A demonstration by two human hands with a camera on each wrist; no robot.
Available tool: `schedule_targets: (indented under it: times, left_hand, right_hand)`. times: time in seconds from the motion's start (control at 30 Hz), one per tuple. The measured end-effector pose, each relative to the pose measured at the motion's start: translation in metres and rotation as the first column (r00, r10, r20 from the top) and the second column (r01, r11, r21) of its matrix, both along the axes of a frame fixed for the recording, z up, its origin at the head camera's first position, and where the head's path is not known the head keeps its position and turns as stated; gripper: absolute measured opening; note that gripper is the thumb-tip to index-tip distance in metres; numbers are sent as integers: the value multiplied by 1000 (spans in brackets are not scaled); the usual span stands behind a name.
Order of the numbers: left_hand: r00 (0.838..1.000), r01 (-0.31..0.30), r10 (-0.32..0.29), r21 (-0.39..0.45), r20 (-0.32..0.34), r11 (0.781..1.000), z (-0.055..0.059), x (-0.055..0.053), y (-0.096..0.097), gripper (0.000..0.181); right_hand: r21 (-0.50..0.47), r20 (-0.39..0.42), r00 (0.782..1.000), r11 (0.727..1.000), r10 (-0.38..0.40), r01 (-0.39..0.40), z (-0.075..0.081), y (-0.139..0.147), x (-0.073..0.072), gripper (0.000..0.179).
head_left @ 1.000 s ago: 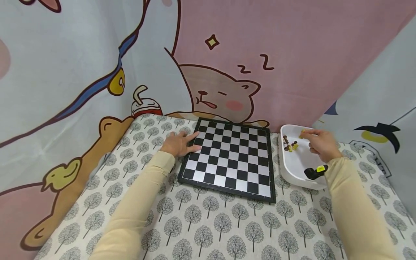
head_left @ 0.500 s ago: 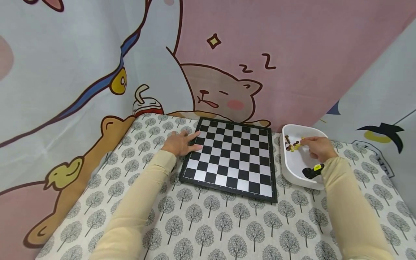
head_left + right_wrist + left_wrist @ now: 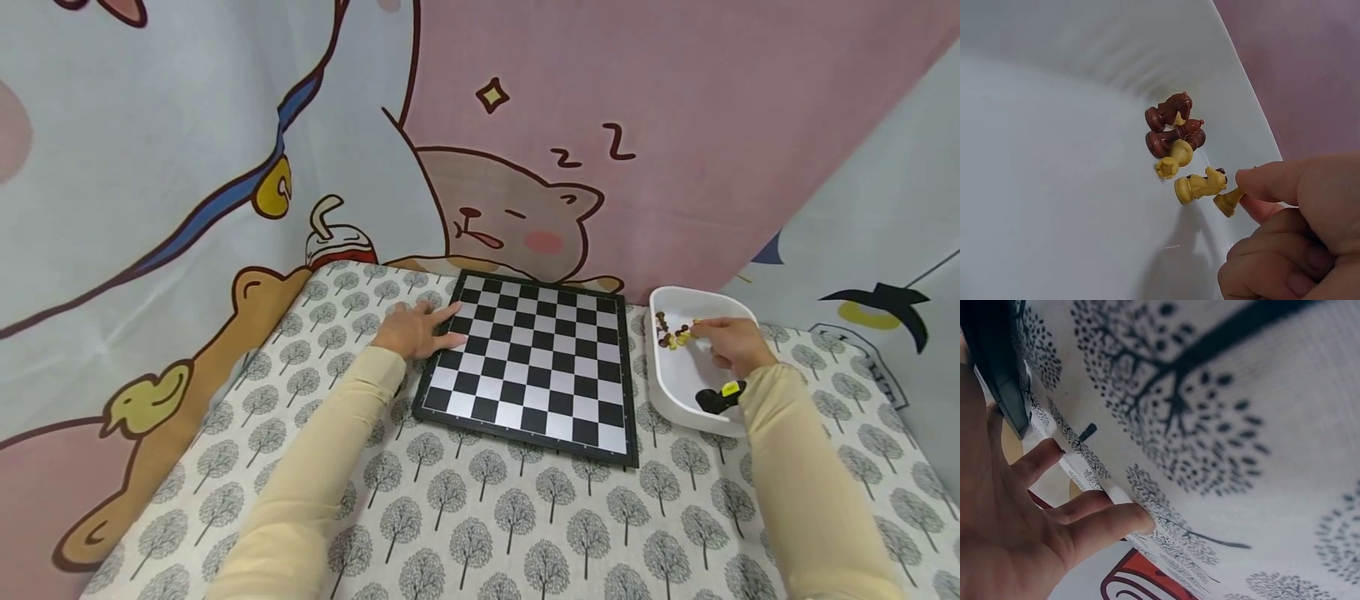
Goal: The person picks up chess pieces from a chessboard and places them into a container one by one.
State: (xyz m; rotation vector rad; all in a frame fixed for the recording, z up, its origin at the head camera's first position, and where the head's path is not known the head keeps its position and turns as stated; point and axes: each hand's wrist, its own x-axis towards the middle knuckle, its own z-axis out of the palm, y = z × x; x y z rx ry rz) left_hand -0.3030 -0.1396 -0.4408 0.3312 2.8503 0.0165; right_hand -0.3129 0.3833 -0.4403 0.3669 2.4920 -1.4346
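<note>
My left hand (image 3: 408,332) rests at the left edge of a black-and-white chessboard (image 3: 536,367), fingers spread, with two digits over its border. In the left wrist view several straight fingers (image 3: 1113,528) lie by the tree-print cloth. My right hand (image 3: 735,343) is inside a white tray (image 3: 660,404) to the right of the board. Between thumb and forefinger it pinches a yellow chess piece (image 3: 1229,203), whose top is hidden by the fingers. Close beside it lie a yellow knight (image 3: 1200,186), a yellow rook (image 3: 1174,160), a dark brown knight (image 3: 1169,111) and other brown pieces (image 3: 1163,142).
A tree-print cloth (image 3: 487,533) covers the table. Behind the board rises a cartoon-print curtain (image 3: 675,167). A black strap device with a yellow label (image 3: 720,398) is on the right wrist, above the tray's near part.
My right hand has come down and slightly toward the near side of the tray, close to the lying pieces. The left hand and the board keep their places.
</note>
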Motion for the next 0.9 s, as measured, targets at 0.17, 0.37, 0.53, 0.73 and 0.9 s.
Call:
schedule_targets:
  times: [0.17,0.37,0.53,0.73,0.9]
  left_hand:
    - [1000,-9,9,16,12,1000,-2,2,-5,80]
    - [1000,-18,18,45,11,999,-2,4,-4,81]
    - [999,-29,28,28,20,999,3,5,-1,81]
    - [999,-29,29,43,13,999,7,7,-1,77]
    - [990,-15,32,127,-138,992,11,4,-1,73]
  right_hand:
    - [8,2,1000,1000,-3,3,-3,-3,3,50]
    - [60,26,999,998,-25,24,2,-7,3,55]
    - [91,12,1000,996,-7,6,14,-12,5,58]
    - [83,-16,997,994,69,-67,29,-26,8,58]
    - [104,-25,984,979,179,-175,46,-43,11,60]
